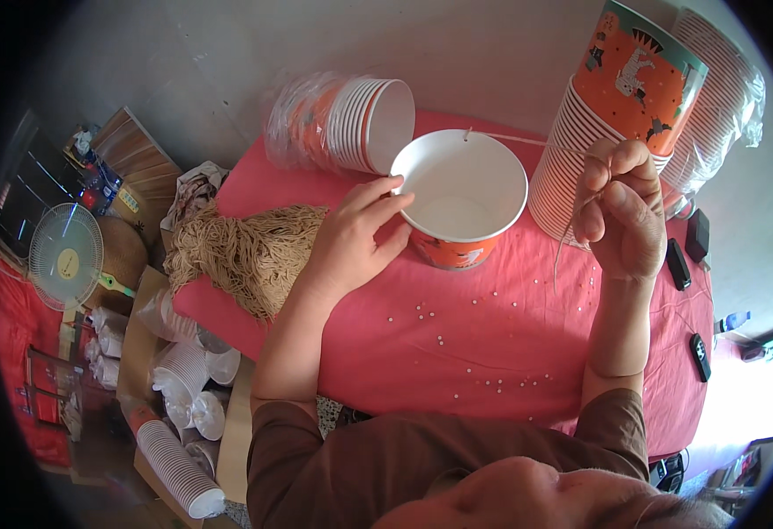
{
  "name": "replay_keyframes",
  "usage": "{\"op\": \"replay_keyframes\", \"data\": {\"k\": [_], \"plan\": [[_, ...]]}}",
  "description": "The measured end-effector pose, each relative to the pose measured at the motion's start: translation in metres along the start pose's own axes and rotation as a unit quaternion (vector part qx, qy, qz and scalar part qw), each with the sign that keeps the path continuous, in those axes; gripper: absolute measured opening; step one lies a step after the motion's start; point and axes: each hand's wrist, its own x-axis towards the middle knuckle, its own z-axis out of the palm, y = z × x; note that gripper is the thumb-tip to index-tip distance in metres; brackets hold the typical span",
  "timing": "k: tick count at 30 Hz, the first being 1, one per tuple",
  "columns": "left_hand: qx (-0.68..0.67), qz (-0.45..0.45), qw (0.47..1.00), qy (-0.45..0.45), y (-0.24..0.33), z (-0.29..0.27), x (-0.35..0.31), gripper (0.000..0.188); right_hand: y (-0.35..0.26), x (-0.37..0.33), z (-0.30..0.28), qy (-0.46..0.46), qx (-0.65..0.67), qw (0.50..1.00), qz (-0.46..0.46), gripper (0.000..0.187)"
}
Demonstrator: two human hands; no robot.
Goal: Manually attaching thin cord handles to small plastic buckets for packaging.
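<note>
A white-lined paper bucket [455,254] with an orange printed outside stands upright on the table. My left hand [360,229] holds it at the left, fingertips on its rim and thumb low against its side. A thin pale string [514,138] is fastened at the bucket's far rim and runs tautly rightward to my right hand [620,203]. That hand is raised, its fingers pinched on the string, and a loose end hangs below. To the left of my left forearm lies a large bundle of tan strings [245,251].
A pink-red cloth [377,353] covers the table, with small white beads [441,340] scattered on it. Nested paper buckets lie wrapped in plastic [342,123] at the back; a tall stack [567,159] stands right. A carton of cups [153,295] and a fan [66,256] are left.
</note>
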Motion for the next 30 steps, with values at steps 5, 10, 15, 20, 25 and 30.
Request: {"op": "replay_keyframes", "data": {"k": [5, 10, 15, 20, 25, 30], "plan": [[-0.001, 0.006, 0.999, 0.036, 0.007, 0.001, 0.004, 0.034, 0.011, 0.000, 0.008, 0.019, 0.027, 0.999, 0.036, 0.022], [-0.275, -0.011, 0.960, 0.046, 0.037, 0.001, -0.005, 0.019, 0.033, -0.002, 0.019, 0.012, 0.037, 0.996, 0.087, 0.016], [-0.557, -0.139, 0.813, -0.104, 0.046, 0.020, -0.014, 0.028, 0.045, -0.004, 0.022, 0.001, 0.067, 0.991, 0.117, 0.015], [-0.701, -0.189, 0.658, -0.198, 0.040, 0.029, -0.014, 0.029, 0.048, 0.001, 0.011, 0.020, 0.048, 0.993, 0.105, 0.014], [-0.701, -0.228, 0.636, -0.229, 0.036, 0.027, -0.015, 0.034, 0.041, 0.005, 0.002, 0.047, 0.028, 0.996, 0.067, 0.013], [-0.692, -0.240, 0.639, -0.235, 0.036, 0.028, -0.014, 0.028, 0.035, 0.006, -0.008, 0.052, 0.013, 0.997, 0.054, 0.014]]}}
